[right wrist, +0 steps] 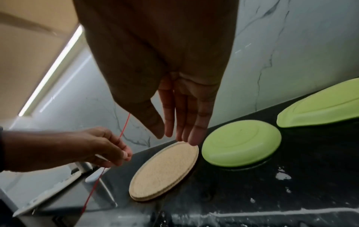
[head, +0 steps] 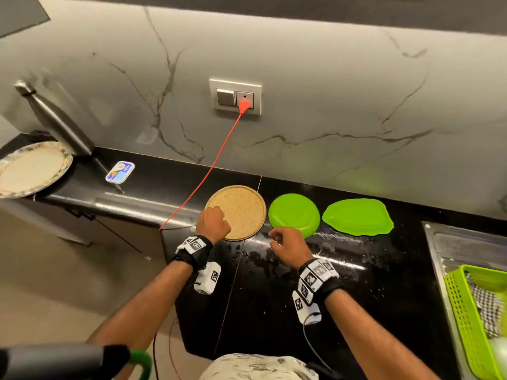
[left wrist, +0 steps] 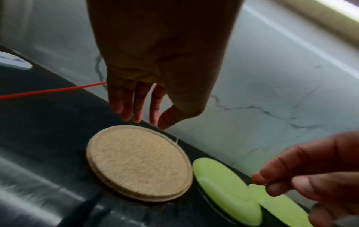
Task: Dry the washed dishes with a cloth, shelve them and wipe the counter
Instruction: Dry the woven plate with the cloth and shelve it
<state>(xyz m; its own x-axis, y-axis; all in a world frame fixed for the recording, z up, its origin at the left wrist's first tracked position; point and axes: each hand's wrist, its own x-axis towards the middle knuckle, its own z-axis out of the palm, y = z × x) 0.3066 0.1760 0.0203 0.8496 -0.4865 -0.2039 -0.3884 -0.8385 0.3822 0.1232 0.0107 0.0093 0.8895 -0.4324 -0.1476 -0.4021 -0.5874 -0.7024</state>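
A round tan plate (head: 238,212) lies flat on the black counter (head: 343,283). To its right lie a round green plate (head: 295,213), upside down, and a leaf-shaped green plate (head: 358,216). My left hand (head: 214,222) hovers over the tan plate's near-left edge, fingers relaxed and empty; in the left wrist view the left hand (left wrist: 143,121) hangs above the tan plate (left wrist: 139,164). My right hand (head: 285,242) is in front of the round green plate, empty. In the right wrist view the right hand (right wrist: 174,136) points straight down. A checked cloth (head: 488,305) lies in the green basket (head: 461,305).
Water streaks the counter in front of the plates. A red cable (head: 208,171) runs from the wall socket down past the tan plate's left side. A steel bottle (head: 57,122), a patterned plate (head: 33,168) and a small tub (head: 120,171) are at far left. The sink (head: 466,242) is right.
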